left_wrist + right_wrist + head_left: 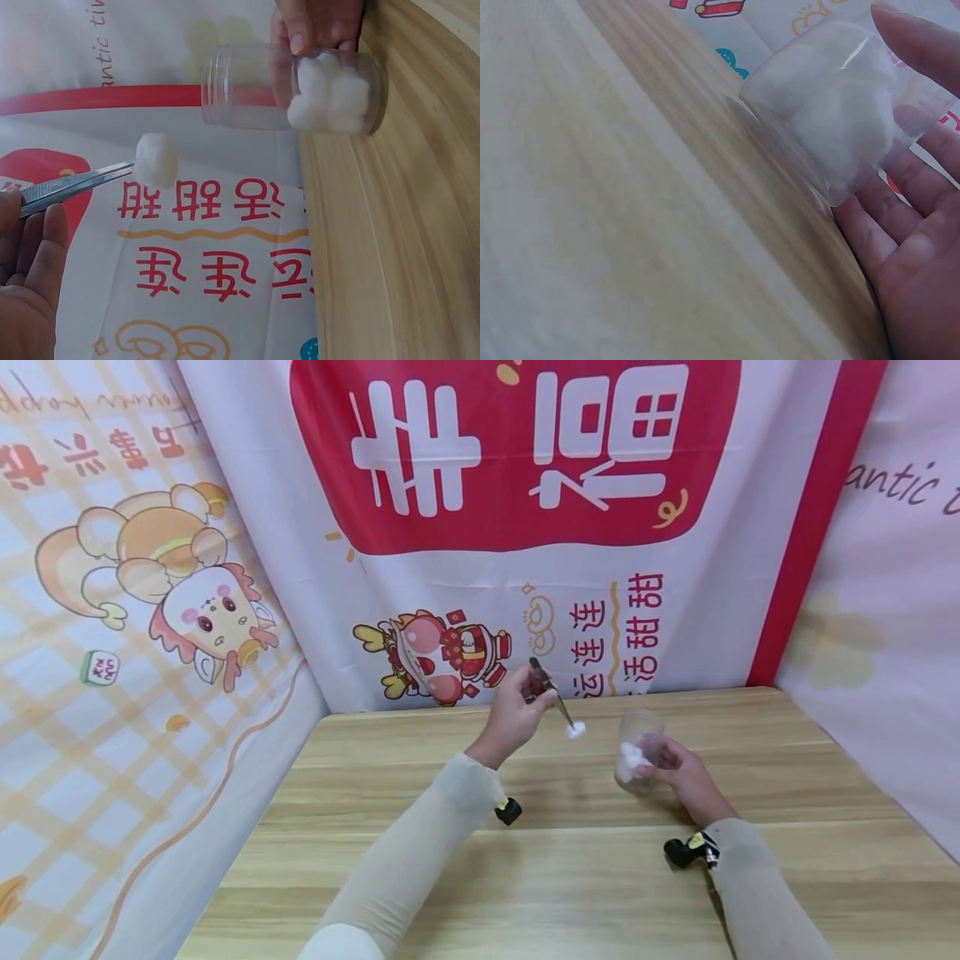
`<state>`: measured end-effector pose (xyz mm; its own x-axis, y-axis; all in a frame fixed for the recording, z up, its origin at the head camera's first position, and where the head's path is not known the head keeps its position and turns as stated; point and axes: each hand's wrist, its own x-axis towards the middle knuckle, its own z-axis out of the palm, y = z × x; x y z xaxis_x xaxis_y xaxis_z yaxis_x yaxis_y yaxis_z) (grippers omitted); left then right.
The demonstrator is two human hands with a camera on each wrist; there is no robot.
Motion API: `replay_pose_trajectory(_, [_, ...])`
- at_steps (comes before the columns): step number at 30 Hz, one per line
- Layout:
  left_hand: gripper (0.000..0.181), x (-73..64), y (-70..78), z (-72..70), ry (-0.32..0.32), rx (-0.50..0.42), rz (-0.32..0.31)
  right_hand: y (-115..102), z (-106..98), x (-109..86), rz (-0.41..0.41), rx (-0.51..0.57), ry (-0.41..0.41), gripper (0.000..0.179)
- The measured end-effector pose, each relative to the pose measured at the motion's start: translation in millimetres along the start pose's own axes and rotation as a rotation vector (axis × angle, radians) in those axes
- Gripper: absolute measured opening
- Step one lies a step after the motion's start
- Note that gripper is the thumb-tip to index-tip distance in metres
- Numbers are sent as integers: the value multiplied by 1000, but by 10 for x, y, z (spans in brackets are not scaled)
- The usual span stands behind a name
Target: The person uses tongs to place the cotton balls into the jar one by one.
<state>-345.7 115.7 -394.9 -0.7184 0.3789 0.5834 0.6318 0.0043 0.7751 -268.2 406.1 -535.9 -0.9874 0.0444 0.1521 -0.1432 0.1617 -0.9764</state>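
My left hand (517, 708) pinches a pair of metal tweezers (550, 685) above the table. At the tweezers' tips hangs a white cotton ball (157, 160), to the left of the jar in the head view. My right hand (686, 777) holds a clear plastic jar (639, 727) around its side, its fingers and thumb seen closely in the right wrist view. Several cotton balls (330, 94) lie in the bottom of the jar. The jar's mouth is uncovered, and it stands at or just above the tabletop; I cannot tell which.
A wooden table (570, 877) runs beneath both hands. Behind it hangs a printed cloth (450, 577) with red and white lettering, and further printed cloths enclose the left and right sides. Black wrist cameras (508, 812) sit at both wrists.
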Motion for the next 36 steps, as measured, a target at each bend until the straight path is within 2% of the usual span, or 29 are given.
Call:
replay_pose_trajectory(8, [17, 65, 27, 108, -31, -7, 1, 4, -8, 16, 48, -18, 4, 67])
replay_pose_trajectory(16, [18, 139, 30, 252, -24, -46, -6, 5, -2, 24, 33, -16, 5, 67])
replay_pose_trajectory(30, [16, 245, 61, 489, -35, -44, 8, 11, -12, 22, 48, -11, 8, 71])
replay_pose_trajectory(36, [15, 304, 28, 599, -39, -133, 39, 10, -3, 22, 27, -11, 21, 69])
